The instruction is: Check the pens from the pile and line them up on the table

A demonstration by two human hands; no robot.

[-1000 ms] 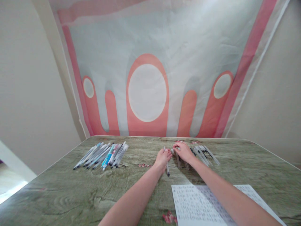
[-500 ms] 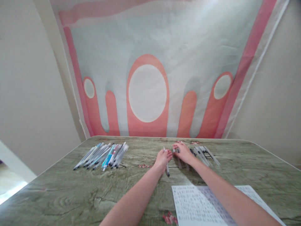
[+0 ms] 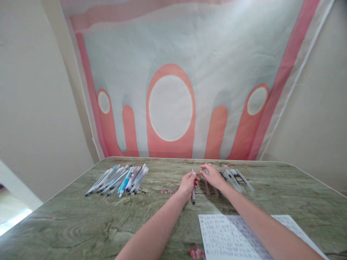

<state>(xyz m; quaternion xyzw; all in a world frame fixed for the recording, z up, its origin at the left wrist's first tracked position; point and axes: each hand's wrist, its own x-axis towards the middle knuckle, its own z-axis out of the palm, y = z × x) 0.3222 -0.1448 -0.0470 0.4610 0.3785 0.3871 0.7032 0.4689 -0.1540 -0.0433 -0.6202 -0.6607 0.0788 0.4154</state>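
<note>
My left hand (image 3: 189, 184) is closed on a clear pen (image 3: 193, 196), whose dark end points toward me near the middle of the table. Just to its right, my right hand (image 3: 211, 176) has its fingers bent over the left end of a row of pens; whether it grips one is too small to tell. More clear pens with dark parts (image 3: 235, 180) lie to the right of that hand. On the left side of the table is a larger group of pens (image 3: 119, 180), among them blue and pink ones.
A sheet of paper with writing (image 3: 230, 234) lies at the front right, partly under my right forearm. The wood-patterned table (image 3: 81, 224) reaches back to a hanging cloth (image 3: 170, 43) with orange and white shapes.
The pen in my left hand has turned more upright in the view, and the left fingers have closed round it. My right hand has barely moved.
</note>
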